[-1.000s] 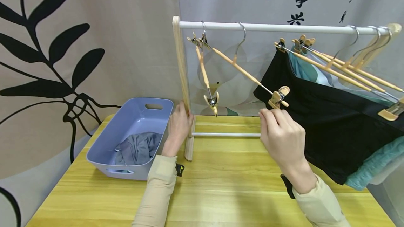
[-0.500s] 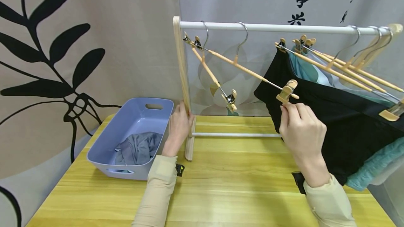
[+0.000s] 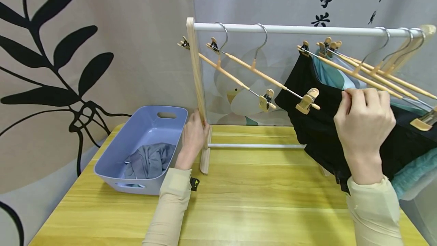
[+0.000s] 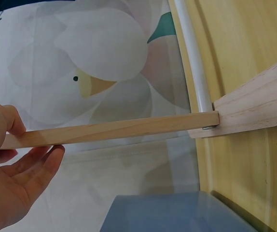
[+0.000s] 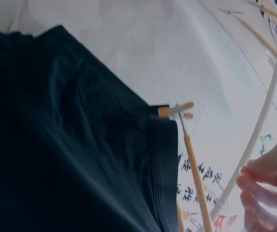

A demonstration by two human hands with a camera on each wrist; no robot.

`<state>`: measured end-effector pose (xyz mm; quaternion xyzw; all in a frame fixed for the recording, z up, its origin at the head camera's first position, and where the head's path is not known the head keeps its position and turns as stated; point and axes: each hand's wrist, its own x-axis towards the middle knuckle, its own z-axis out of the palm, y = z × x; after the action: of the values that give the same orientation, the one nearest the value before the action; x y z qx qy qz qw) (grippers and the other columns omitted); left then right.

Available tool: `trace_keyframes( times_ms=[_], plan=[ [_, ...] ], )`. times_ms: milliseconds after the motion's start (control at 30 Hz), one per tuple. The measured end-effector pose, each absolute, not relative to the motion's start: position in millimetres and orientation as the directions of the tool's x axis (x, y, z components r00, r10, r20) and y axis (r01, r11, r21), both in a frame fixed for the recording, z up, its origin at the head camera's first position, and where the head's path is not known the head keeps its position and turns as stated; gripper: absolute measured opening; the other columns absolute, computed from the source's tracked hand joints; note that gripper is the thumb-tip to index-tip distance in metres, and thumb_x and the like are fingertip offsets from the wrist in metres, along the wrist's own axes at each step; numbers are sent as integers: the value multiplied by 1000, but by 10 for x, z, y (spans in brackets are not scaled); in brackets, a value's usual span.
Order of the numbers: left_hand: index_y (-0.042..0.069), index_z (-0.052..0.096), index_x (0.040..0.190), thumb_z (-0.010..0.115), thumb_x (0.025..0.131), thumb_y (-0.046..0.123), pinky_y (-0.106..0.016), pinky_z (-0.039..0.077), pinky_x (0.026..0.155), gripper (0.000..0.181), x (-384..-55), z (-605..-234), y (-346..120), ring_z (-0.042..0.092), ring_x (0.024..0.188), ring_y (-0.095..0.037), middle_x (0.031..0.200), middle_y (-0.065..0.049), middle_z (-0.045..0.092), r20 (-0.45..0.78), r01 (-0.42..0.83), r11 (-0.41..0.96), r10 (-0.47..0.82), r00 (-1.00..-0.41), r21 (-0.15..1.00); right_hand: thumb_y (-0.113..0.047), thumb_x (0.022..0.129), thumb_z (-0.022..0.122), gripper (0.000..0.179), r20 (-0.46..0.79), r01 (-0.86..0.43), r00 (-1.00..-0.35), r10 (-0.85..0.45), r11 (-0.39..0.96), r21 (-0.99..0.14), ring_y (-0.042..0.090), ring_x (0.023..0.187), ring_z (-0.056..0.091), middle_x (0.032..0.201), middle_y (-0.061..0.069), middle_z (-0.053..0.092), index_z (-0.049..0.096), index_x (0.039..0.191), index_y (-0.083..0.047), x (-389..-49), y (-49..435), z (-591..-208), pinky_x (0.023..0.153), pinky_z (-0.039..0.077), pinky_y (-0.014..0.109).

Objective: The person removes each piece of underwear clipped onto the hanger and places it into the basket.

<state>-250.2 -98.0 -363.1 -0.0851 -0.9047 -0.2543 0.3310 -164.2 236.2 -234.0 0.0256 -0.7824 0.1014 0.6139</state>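
Observation:
At the left end of the wooden clothes rack, my left hand [image 3: 194, 137] grips the upright post [image 4: 109, 130]; in the left wrist view its thumb and fingers lie on either side. My right hand [image 3: 365, 124] is in front of black shorts [image 3: 317, 105], its fingers loosely bent. In the right wrist view a gap separates those fingers [image 5: 254, 193] from the shorts' hanger [image 5: 196, 179], and nothing shows between them. Two bare clip hangers [image 3: 228, 73] hang side by side from the white rail [image 3: 290, 29], slanting toward the viewer.
A blue basket [image 3: 106, 158] with a crumpled grey-blue cloth [image 3: 150, 160] stands left of the rack on the wooden table [image 3: 246, 208]. Behind the black shorts, teal and pale garments hang on hangers at the right end. A printed curtain [image 3: 146, 60] forms the backdrop.
My right hand has moved right, away from a bare hanger's clip, to in front of the black shorts. The leftmost hanger has swung round almost parallel to its neighbour. My left hand stayed put.

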Motion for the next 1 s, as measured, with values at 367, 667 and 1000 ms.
trace_keyframes(
  times_ms=[367,667,1000],
  plan=[
    [-12,47,123,62,86,5,-45,52,53,44,-2505,-3629,-970,64,64,-40,92,-25,63,644,323,852,-22,-765,412,-19,99,38,42,918,-24,-368,150,985,-171,50,101,44,104,33,55,61,106,15,-1723,2571,-2124,87,33,59],
    [-12,48,123,60,88,8,-45,52,54,42,-2504,-3627,-980,63,64,-40,91,-23,62,631,312,854,-23,-776,416,-19,97,44,39,861,54,-450,236,970,-237,51,107,43,109,34,55,59,115,13,-1776,2663,-2083,92,30,60],
    [-10,49,119,62,86,7,-45,52,52,39,-2511,-3630,-980,63,63,-39,87,-22,61,640,320,852,-24,-768,415,-20,99,44,37,847,64,-472,243,968,-242,50,96,50,103,32,58,63,107,11,-1819,2674,-2079,82,39,62]
  ],
)
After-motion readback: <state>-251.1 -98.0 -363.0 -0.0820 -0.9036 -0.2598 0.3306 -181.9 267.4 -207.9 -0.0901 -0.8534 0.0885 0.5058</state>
